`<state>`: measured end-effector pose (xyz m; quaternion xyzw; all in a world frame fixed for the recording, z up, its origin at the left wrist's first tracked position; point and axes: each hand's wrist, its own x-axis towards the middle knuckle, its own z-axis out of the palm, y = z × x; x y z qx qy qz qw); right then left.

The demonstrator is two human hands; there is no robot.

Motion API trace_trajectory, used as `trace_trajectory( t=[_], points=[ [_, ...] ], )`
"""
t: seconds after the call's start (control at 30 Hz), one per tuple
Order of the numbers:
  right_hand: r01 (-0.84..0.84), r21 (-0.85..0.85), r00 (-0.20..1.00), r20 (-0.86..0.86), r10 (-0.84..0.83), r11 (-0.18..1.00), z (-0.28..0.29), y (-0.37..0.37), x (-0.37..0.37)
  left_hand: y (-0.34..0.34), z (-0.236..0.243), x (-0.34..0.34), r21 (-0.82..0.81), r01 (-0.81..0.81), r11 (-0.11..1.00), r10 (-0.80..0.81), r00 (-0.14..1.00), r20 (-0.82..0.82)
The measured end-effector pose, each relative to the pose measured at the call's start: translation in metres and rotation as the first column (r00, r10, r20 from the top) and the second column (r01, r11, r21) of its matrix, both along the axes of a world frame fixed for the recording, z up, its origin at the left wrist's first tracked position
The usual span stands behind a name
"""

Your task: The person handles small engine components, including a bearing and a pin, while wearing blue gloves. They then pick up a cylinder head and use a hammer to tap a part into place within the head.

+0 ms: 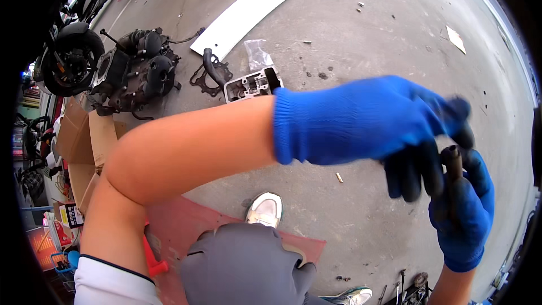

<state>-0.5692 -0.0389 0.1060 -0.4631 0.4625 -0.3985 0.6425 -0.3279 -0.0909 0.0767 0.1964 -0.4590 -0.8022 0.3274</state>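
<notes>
My right hand (464,217), in a blue glove with dark fingers, is closed around a dark metal tube (453,164). The tube stands nearly upright, its narrow upper end showing above the fingers; the hand hides part of the lower end. From the left my left forearm reaches across, and my left hand (361,118), gloved the same way, is just above the tube. Its foremost fingertips come together near the tube's upper end, slightly blurred, and whatever is between them is hidden. The other left fingers hang bent beside the tube.
On the concrete floor lie a cylinder head (248,86), a gasket (203,79), a clear plastic bag (258,55) and a white panel (243,17). An engine (138,70) sits at left, near a cardboard box (84,147) and motorcycle (73,56). Tools (415,291) lie at lower right.
</notes>
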Motion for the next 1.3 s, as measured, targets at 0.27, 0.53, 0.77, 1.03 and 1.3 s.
trace_trajectory(
  t=[0.27, 0.53, 0.77, 1.03, 1.3],
  points=[
    [-0.004, 0.225, 0.871, -0.477, 0.114, 0.974, -0.111, -0.066, 0.092, 0.059, -0.176, 0.256, -0.040, -0.938, 0.345, 0.783, 0.263, 0.563],
    [-0.028, -0.128, 0.714, -0.697, -0.070, 0.991, -0.242, -0.066, 0.212, 0.093, -0.238, 0.197, 0.195, -0.970, 0.143, 0.616, 0.242, 0.749],
    [-0.087, -0.008, 0.661, -0.748, 0.051, 0.996, -0.274, -0.058, 0.237, 0.125, -0.255, 0.179, 0.220, -0.942, 0.253, 0.489, 0.321, 0.811],
    [-0.127, -0.012, 0.729, -0.679, 0.085, 0.992, -0.274, -0.056, 0.231, 0.122, -0.262, 0.163, 0.526, -0.850, 0.037, 0.683, 0.405, 0.608],
    [-0.046, 0.146, 0.831, -0.544, 0.119, 0.988, -0.286, -0.066, 0.211, 0.101, -0.280, 0.158, 0.417, -0.899, 0.133, 0.753, 0.366, 0.547]
  ],
)
